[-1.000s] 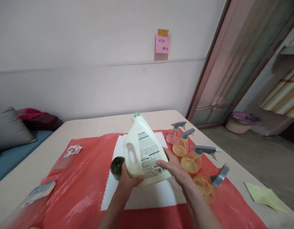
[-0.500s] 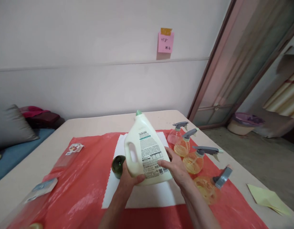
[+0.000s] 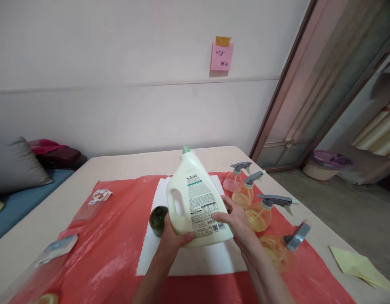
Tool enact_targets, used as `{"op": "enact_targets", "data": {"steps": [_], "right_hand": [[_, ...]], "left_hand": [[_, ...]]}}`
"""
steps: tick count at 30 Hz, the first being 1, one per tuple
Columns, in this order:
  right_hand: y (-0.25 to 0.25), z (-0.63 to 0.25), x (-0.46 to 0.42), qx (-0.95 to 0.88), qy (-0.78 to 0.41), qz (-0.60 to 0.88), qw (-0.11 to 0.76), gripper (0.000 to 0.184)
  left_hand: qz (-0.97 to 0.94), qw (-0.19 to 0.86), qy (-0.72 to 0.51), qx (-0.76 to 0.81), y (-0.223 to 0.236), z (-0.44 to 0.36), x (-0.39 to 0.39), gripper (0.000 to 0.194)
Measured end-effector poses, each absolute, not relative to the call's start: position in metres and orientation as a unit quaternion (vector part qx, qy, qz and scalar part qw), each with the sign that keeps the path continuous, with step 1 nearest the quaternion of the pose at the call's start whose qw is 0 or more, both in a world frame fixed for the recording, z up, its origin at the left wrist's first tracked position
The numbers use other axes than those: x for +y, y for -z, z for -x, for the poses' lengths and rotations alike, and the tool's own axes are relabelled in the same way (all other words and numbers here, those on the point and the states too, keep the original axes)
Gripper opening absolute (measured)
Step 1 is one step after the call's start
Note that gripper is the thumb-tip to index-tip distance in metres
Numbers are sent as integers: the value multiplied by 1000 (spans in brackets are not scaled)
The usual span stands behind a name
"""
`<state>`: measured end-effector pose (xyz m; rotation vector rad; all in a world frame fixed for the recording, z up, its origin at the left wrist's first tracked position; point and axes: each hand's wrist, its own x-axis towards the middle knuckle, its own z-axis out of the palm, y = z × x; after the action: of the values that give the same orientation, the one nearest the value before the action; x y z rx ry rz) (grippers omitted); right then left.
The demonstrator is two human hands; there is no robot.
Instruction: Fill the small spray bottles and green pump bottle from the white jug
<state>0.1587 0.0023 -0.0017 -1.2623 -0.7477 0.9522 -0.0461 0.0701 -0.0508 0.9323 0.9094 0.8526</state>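
A white detergent jug (image 3: 198, 198) with a green cap is held up in both hands, tilted a little to the left, its printed back label facing me. My left hand (image 3: 174, 236) grips its lower left corner, thumb across the front. On the lower right side, my right hand (image 3: 234, 217) holds it with the thumb on the label and the other fingers hidden behind. A dark green glass vessel (image 3: 157, 220) stands just left of the jug, beside my left hand; its full shape is partly hidden. Under these lies a white cloth (image 3: 147, 257) with a zigzag edge.
Several spray bottles with grey trigger heads, among them an amber one (image 3: 257, 217), line the right side. Red plastic sheeting (image 3: 106, 236) covers much of the table. Two clear packets, one a blue-topped bag (image 3: 60, 247), lie left. Yellow paper (image 3: 356, 266) rests at the right edge.
The whole view has shifted very slightly. Both hands keep the same hold on the jug, and its pose is almost unchanged.
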Motion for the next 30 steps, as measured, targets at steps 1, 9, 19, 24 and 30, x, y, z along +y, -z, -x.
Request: {"op": "enact_targets", "data": {"steps": [1, 9, 19, 24, 30], "right_hand": [[1, -159, 2, -325, -420, 556, 640, 59], [2, -159, 3, -316, -429, 555, 639, 58], [11, -161, 3, -303, -450, 526, 655, 59], [16, -163, 4, -286, -480, 485, 673, 54], [26, -159, 6, -238, -518, 437, 696, 50]], "left_hand": [[-432, 701, -391, 411, 52, 46, 70, 105], [-466, 676, -383, 423, 54, 47, 70, 108], [-470, 655, -400, 436, 46, 46, 66, 112], [-438, 676, -415, 423, 32, 50, 66, 115], [-341, 816, -359, 299, 16, 63, 63, 96]]}}
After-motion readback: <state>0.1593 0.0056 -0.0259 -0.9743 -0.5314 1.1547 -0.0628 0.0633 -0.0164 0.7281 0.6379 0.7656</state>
